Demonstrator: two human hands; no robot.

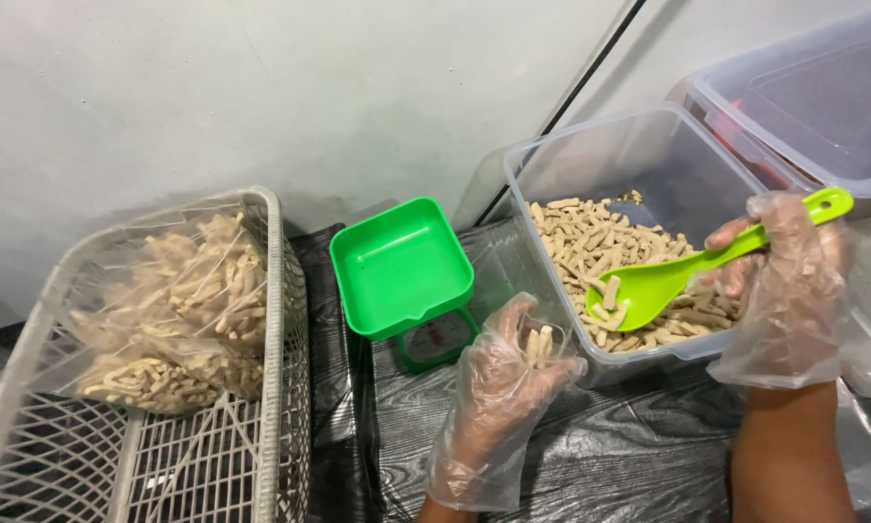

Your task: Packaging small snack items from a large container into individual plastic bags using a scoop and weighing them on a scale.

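Plainly, the clear plastic tub (542, 165) is sitting half full of pale snack sticks (590, 242), beside a green scale (403, 266) and a wire basket (271, 320) of filled bags. The right hand (789, 281) is gripping a green scoop (663, 281), fingers clamped on its handle. The left hand (498, 387) is cupping a clear bag (532, 329) holding a few sticks, fingers curled — loose gloves could be slipping, so sticks risk spilling past the bag's mouth.
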